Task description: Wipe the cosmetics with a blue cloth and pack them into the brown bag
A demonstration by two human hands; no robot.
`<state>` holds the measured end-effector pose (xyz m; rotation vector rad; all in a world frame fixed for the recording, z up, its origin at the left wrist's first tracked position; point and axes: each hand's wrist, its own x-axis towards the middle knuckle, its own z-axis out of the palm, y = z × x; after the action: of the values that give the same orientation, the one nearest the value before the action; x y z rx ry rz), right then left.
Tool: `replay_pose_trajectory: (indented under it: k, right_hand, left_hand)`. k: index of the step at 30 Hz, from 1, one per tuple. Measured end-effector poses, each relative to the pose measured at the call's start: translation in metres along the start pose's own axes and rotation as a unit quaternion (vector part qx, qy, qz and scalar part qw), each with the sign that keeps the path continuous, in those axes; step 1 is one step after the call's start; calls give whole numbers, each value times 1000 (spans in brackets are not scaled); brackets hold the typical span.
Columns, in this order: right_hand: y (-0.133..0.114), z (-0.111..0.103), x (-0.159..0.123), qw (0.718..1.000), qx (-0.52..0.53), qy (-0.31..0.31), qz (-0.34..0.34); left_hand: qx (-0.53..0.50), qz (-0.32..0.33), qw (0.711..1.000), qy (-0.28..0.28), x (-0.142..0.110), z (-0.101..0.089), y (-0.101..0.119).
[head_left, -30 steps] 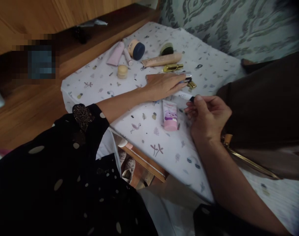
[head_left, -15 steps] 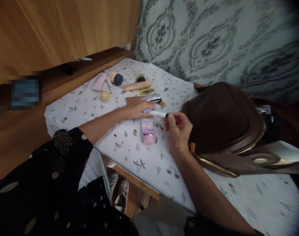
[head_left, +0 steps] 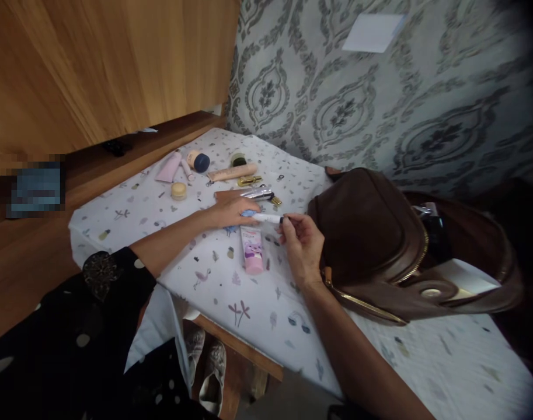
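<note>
- Right hand (head_left: 300, 248), centre of frame: fingertips pinched on the dark cap end of a slim white tube (head_left: 266, 218); the other fingers are curled in toward the palm.
- Left hand (head_left: 231, 211), just left of centre: palm down, fingers closed over the opposite end of the same white tube, resting on the surface (head_left: 170, 256).
- White tube lies nearly level between the two hands, just above the cloth-covered surface, at frame centre.
- Pink tube (head_left: 252, 249) with a printed figure lies flat directly below the white tube, between the two wrists.
- Just above the left hand: a silvery tube (head_left: 256, 194) and a small gold piece (head_left: 275, 200); details too small to tell.
- Upper-left cluster on the surface: pale pink tube (head_left: 169, 167), jar with dark blue lid (head_left: 198, 161), long beige tube (head_left: 232, 172), small round yellow pot (head_left: 178, 190), dark-lidded pot (head_left: 239, 158).
- Brown leather bag (head_left: 380, 245), right of centre, lies on its side with the zip open, touching the right wrist.
</note>
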<state>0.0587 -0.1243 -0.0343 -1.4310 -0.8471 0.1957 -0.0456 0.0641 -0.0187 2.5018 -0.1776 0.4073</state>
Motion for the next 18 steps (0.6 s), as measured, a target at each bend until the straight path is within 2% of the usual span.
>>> replay_pose_trajectory:
  k: [7, 13, 16, 18]
  right_hand:
    - [4, -1, 1, 1000, 0, 8, 17]
    - [-4, 2, 0, 1000, 14, 14, 23]
    - [-8, 4, 0, 999, 21, 43, 24]
    - [-8, 6, 1, 998, 21, 38, 36]
  left_hand:
    - [7, 13, 1000, 2, 0, 4, -6]
    - [25, 4, 1000, 2, 0, 1, -3]
    - [30, 10, 999, -12, 1, -3, -1]
    - [30, 14, 999, -29, 1, -5, -1]
